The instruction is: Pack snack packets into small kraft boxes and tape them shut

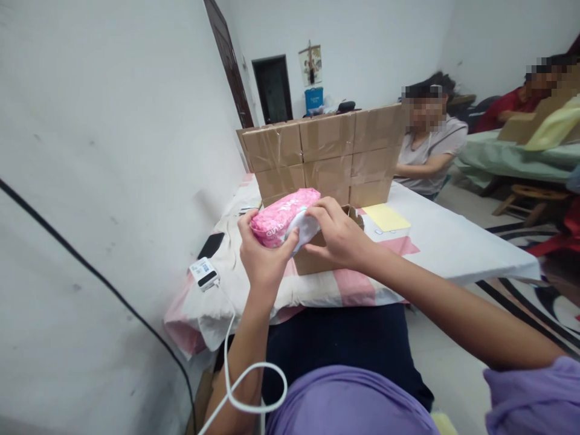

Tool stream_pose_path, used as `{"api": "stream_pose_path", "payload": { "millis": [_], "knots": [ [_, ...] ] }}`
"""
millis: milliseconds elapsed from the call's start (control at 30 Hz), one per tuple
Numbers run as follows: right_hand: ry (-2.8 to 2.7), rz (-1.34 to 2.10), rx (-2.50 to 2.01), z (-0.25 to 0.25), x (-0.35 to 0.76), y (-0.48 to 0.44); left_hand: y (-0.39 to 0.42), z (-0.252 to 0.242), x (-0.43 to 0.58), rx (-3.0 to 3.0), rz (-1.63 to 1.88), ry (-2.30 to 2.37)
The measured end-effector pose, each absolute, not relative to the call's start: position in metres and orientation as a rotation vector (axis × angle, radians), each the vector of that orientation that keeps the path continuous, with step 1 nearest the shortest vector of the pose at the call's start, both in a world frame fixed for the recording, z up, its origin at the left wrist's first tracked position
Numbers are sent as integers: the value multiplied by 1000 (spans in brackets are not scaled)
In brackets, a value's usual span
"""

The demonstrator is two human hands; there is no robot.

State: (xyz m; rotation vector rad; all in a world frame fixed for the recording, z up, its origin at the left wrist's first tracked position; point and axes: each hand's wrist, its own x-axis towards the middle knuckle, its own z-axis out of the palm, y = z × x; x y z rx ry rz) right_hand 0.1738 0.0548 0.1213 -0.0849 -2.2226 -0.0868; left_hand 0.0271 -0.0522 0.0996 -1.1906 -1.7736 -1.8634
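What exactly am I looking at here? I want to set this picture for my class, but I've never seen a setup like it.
There is no machine here, only a person's two bare hands. The single picture comes from a camera worn on that person's head, looking forward and down, so their purple clothing shows at the bottom. The left hand and the right hand together hold a pink package with white lettering and a pale part. On the cloth-covered table are a cardboard box, a taped cardboard screen, a yellow sheet, a dark flat object and a white device with a cable. Another person is beyond the table.
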Motion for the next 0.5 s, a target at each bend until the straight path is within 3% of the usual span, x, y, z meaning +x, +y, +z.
{"api": "stream_pose_path", "payload": {
  "millis": [500],
  "knots": [
    [-2042, -172, -5, 111, 174, 51, -62, 94, 41, -1108, -1724, -1424]
  ]
}}
